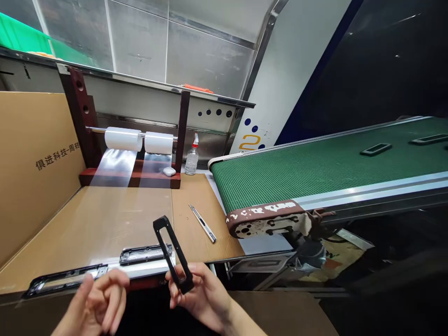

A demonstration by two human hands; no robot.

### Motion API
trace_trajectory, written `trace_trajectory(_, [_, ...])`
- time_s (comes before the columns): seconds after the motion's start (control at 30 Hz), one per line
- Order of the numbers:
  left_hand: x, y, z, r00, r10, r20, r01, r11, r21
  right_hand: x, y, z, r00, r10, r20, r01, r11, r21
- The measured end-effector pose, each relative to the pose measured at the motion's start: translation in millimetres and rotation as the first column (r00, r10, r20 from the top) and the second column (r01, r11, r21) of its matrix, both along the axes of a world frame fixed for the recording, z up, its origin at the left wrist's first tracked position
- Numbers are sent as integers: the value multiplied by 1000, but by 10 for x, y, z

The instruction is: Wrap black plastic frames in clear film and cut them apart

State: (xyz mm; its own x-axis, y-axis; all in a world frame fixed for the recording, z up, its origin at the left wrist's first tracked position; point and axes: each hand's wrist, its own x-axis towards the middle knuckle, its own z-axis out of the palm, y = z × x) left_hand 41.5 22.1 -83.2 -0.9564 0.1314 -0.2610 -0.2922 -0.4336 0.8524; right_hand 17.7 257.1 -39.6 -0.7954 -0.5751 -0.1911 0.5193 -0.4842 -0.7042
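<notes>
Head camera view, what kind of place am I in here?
Probably a factory packing station. A green conveyor belt carries black plastic frames, rolls of clear film hang over a cardboard-covered bench, and the right hand holds one black frame.

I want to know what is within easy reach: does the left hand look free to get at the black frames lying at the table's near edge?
Probably yes. The left hand holds nothing and hovers just in front of the black frames, with nothing between them.
</notes>
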Motion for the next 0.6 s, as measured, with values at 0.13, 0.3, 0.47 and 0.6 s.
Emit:
trace_trajectory(0.13, [-384,-38,426,967,253,6,-253,967,27,-81,48,61,997,-10,-71,14,998,58])
trace_trajectory(0.3, [-844,44,824,973,232,-10,-229,951,-209,-328,126,198,720,72,-690,429,736,524])
trace_trajectory(0.47, [-1170,-102,677,996,20,86,10,942,-335,-714,133,40,358,336,-871,705,514,488])
trace_trajectory(0.6, [-1289,-198,565,987,-118,107,152,903,-403,-925,64,-75,291,450,-844,707,493,507])
